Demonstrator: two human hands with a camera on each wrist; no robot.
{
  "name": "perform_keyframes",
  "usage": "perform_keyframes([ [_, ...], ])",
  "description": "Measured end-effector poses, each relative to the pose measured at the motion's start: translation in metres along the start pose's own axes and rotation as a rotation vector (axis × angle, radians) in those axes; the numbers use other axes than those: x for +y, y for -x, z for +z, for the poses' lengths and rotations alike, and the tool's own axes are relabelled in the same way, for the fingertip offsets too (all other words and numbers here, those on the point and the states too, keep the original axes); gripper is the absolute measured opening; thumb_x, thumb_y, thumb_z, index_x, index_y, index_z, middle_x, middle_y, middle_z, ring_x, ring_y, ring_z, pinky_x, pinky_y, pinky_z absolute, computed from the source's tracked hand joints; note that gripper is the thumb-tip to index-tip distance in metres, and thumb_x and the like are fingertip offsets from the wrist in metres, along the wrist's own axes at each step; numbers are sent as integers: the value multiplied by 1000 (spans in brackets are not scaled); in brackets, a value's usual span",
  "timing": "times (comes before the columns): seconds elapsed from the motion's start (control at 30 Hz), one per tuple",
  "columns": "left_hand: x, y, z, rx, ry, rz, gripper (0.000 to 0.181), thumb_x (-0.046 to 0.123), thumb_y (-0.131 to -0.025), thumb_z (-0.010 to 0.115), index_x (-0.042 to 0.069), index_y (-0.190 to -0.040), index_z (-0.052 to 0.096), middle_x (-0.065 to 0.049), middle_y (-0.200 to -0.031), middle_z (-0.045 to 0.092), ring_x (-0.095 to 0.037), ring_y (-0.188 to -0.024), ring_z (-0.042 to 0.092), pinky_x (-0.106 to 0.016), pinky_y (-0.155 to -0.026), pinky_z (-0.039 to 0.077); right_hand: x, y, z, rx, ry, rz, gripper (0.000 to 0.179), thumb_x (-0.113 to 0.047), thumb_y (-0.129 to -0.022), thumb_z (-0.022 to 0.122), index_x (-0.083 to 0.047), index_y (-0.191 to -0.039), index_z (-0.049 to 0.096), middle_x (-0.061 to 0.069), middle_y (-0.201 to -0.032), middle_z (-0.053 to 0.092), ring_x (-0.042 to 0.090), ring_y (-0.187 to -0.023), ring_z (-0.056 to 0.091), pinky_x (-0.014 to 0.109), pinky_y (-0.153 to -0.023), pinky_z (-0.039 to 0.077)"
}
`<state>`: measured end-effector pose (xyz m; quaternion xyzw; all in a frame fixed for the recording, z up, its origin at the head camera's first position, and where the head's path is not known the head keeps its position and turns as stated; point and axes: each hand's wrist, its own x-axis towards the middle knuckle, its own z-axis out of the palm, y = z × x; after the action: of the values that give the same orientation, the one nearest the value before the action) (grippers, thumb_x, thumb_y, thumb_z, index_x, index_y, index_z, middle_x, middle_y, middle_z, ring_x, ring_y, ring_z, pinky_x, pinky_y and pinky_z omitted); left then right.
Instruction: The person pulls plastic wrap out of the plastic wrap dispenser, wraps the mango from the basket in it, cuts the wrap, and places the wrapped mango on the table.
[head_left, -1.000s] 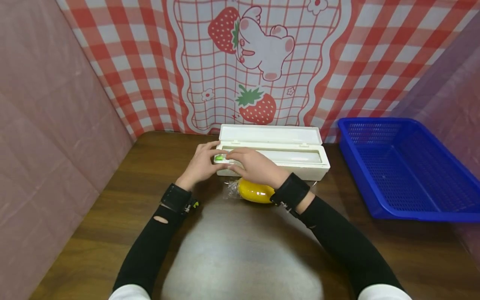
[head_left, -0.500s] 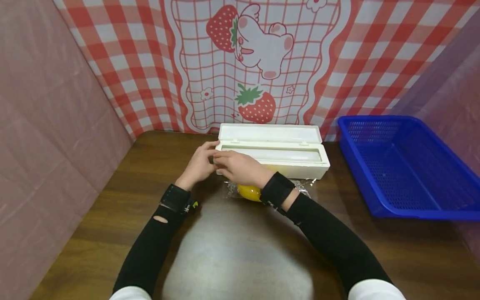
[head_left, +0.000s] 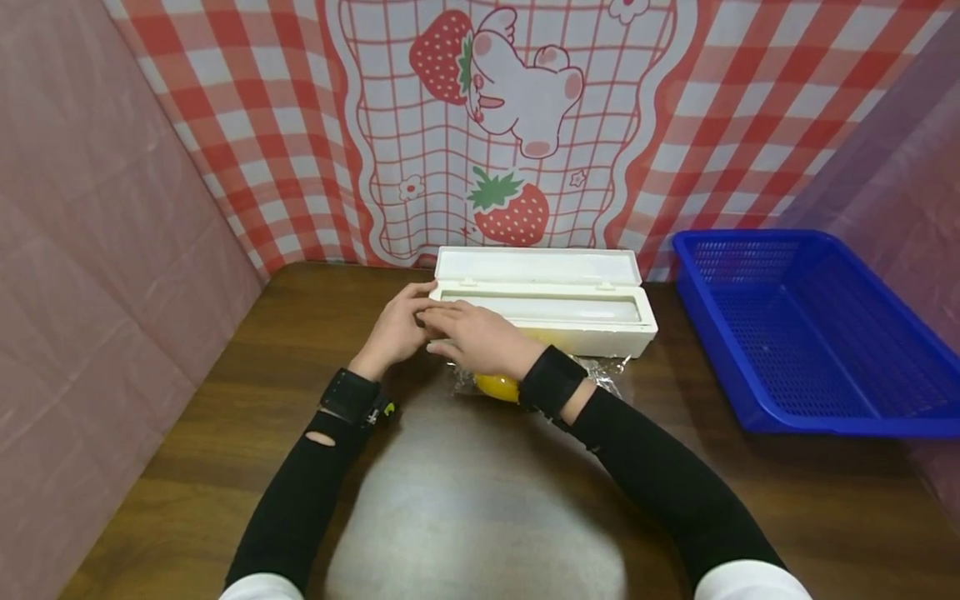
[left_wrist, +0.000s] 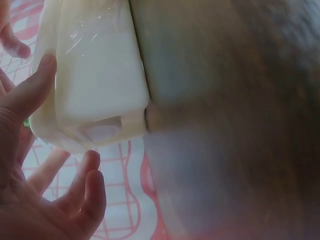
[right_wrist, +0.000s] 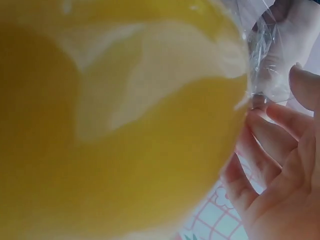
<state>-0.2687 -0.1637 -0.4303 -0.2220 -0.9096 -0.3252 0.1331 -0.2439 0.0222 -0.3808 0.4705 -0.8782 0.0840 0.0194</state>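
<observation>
A long white cling film box (head_left: 600, 340) lies on the table with its hinged lid (head_left: 537, 267) up and a pale roll (head_left: 577, 310) inside. My left hand (head_left: 396, 335) holds its left end; in the left wrist view the thumb (left_wrist: 37, 87) rests on an edge and the other fingers bend round the end. A green bit (left_wrist: 26, 122) shows behind that thumb. My right hand (head_left: 483, 340) reaches across the box front, its loosely bent fingers overlapping the left fingertips. Under its wrist lies a glossy yellow rounded thing (head_left: 495, 387) in crinkled clear film (head_left: 606, 375), partly hidden.
A blue perforated basket (head_left: 712, 321) stands at the right. Behind the box hangs a red and white checked cloth (head_left: 277, 133) with strawberry prints. Pink cloth (head_left: 97, 250) closes off the left side. The brown table (head_left: 480, 492) extends toward me.
My right hand has moved left along the box to the left fingertips, covering the green bit and more of the yellow thing. My left hand stays at the box's end.
</observation>
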Motion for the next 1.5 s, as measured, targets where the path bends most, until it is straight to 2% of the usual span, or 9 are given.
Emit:
perform_keyframes([
  [0.23,1,-1,-2,-26,-35,-45,40,34,-73,75,20,-110,68,2,-139,44,-18,-124,40,-35,-95,36,3,3,-2,-30,-24,62,60,-50,-94,39,-18,-144,32,1,-149,28,18,-133,27,32,-105,23],
  [0.63,0,3,-3,-38,-62,-56,43,39,-74,73,22,-113,67,7,-139,43,-16,-125,39,-35,-93,38,2,6,0,-7,61,-13,60,-49,-95,38,-10,-140,39,9,-148,30,25,-131,30,36,-104,25],
  [0.87,1,3,-3,-45,-74,-67,43,42,-75,72,23,-114,66,10,-139,42,-15,-125,39,-36,-90,40,3,7,0,-4,83,-25,61,-49,-95,38,-9,-141,38,9,-147,31,25,-129,32,36,-103,27],
  [1.03,2,5,-4,-54,-79,-78,43,45,-76,70,25,-114,66,12,-141,40,-17,-124,41,-37,-87,42,5,9,0,-25,85,-10,64,-51,-95,37,-8,-142,35,9,-148,30,26,-130,30,37,-105,24],
  [1.27,3,8,-5,-73,-83,-79,50,56,-74,65,31,-117,63,8,-144,37,-18,-125,39,-38,-87,42,18,34,1,-37,87,56,66,-54,-95,33,-8,-143,34,8,-143,36,25,-130,30,37,-105,23],
  [1.5,5,8,-6,-81,-81,-66,51,56,-74,66,34,-120,61,7,-145,36,-19,-127,36,-40,-91,39,37,73,-2,25,61,121,65,-53,-95,34,-7,-140,38,12,-142,38,27,-128,32,40,-104,24],
])
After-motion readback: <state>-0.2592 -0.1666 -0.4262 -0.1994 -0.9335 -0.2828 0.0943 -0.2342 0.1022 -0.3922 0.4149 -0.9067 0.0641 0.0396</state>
